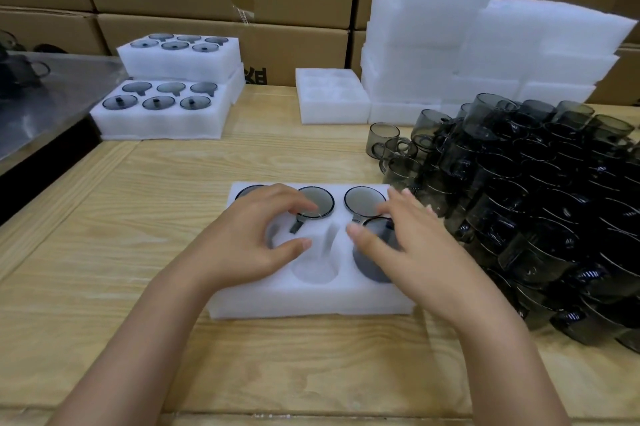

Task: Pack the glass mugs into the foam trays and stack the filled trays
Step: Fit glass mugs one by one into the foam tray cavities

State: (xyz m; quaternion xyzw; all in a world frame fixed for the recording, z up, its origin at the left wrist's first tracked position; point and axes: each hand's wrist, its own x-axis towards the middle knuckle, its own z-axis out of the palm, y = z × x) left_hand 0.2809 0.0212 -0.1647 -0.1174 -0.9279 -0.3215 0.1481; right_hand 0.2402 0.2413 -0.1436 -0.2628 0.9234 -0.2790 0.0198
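A white foam tray lies in front of me on the wooden table. Its back row holds three smoky glass mugs: the left one is mostly hidden, then the middle one and the right one. My right hand grips a fourth glass mug sitting in the front right slot, thumb on its left side and fingers over its rim. My left hand hovers over the front left slot with loosely curled fingers and holds nothing; its fingertips reach the middle mug. The front middle slot is empty.
A big heap of loose glass mugs fills the table's right side. Two filled trays are stacked at the back left, with a metal surface beside them. An empty tray and tall stacks of foam stand behind, before cardboard boxes.
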